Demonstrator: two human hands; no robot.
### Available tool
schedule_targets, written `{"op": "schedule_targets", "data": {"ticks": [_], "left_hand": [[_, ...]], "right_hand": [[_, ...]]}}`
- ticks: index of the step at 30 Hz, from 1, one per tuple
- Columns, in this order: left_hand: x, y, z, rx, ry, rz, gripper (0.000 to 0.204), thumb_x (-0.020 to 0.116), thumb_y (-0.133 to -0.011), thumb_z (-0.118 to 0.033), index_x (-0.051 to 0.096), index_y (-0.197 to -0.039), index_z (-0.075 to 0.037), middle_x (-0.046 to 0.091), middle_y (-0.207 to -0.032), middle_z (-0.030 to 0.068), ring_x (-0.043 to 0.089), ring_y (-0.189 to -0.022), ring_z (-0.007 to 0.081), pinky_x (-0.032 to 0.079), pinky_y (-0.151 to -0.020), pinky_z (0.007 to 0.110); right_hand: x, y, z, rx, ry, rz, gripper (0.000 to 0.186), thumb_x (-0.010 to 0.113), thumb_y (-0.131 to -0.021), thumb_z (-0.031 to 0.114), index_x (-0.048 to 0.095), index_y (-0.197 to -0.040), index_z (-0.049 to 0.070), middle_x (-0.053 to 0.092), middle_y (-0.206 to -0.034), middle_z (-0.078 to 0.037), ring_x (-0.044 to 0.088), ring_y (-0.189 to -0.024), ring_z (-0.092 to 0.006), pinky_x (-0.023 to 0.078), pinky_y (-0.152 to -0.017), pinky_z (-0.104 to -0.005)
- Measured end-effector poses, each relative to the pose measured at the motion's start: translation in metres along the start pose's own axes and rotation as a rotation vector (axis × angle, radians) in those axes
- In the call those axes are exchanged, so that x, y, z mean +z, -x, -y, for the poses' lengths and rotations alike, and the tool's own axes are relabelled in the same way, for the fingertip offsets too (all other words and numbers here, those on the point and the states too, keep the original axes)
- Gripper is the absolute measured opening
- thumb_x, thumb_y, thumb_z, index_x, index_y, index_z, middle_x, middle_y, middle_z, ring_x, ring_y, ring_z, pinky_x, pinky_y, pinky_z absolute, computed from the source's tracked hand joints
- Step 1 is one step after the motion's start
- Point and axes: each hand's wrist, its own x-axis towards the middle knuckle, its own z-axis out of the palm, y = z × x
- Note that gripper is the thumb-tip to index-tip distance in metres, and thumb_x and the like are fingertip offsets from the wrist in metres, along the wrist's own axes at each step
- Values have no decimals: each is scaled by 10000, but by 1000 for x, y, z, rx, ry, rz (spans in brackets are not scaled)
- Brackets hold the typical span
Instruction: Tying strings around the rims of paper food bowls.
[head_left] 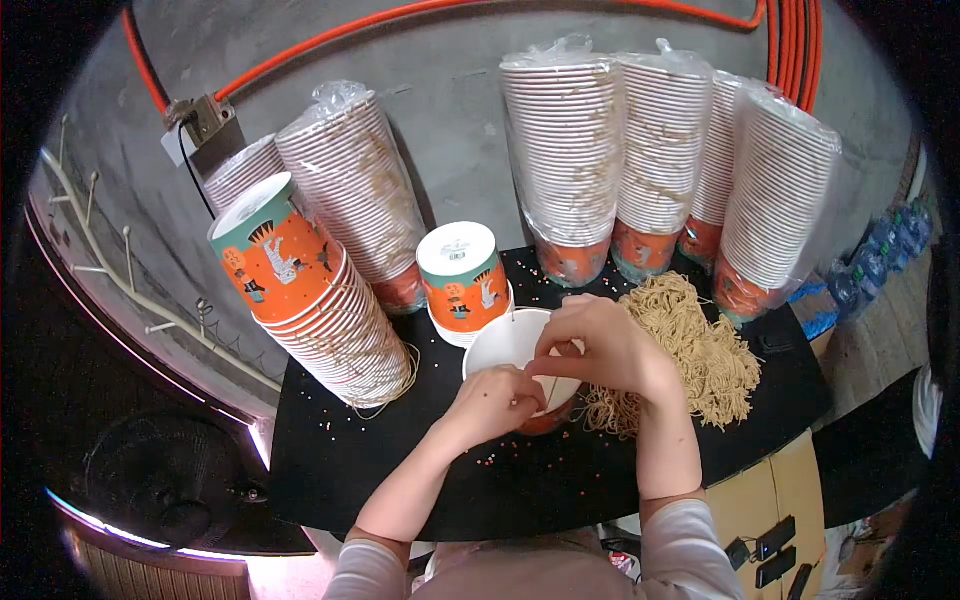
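Both hands pinch at the near rim of a white cup (505, 345) mid-tabletop (330, 460): left hand (497, 402) curled, right hand (597, 345) narrow. Noodles (700, 350) right, cup stacks (330, 300) left and far.

Both hands' fingers (560, 335) cover the near rim of the white cup (505, 345), and whatever thin thing they pinch is too small to tell.

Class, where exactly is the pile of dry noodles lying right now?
In the head view, the pile of dry noodles lies on the black table, right of the white bowl, in front of the wrapped cup stacks.
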Motion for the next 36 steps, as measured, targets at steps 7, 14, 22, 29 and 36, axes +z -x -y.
{"op": "schedule_targets", "data": {"ticks": [7, 14, 22, 29, 36], "left_hand": [[-12, 1, 29, -241, 546, -82, 171, 583, -897, 12, 697, -1023, -8, 704, -888, 4, 650, -816, 78, 523, -769, 263], [-16, 1, 37, -296, 847, -46, 232, 514, -885, 87, 642, -1041, -27, 629, -887, -24, 602, -813, 58, 491, -760, 230], [-24, 4, 38, -364, 1036, -98, 261, 498, -915, 96, 553, -1121, -53, 629, -888, -6, 583, -790, 45, 436, -691, 186], [-34, 5, 22, -401, 1057, -180, 282, 471, -911, 109, 513, -1123, -71, 637, -895, 21, 589, -791, 63, 454, -687, 194], [-22, 6, 41, -335, 1098, -176, 335, 498, -880, 120, 506, -1154, -72, 646, -961, 15, 624, -862, 74, 457, -698, 188]], "right_hand": [[11, -1, 0, -61, 116, 70, 180, 861, -728, 274, 779, -843, 163, 579, -800, -2, 556, -898, -210, 385, -872, -350], [20, -1, -13, 42, 196, 84, 148, 782, -838, 224, 699, -865, 104, 612, -848, -62, 597, -889, -281, 443, -820, -382], [46, -16, -9, 179, -72, 88, 169, 653, -973, 175, 586, -995, 22, 696, -875, -179, 696, -841, -372, 510, -698, -445], [57, -17, -30, -80, -178, 30, 180, 730, -900, 166, 644, -979, 29, 695, -878, -151, 695, -829, -343, 538, -719, -404], [56, -22, -26, -28, -165, 21, 211, 827, -785, 182, 696, -901, 63, 687, -831, -121, 696, -802, -317, 541, -712, -399]]}}
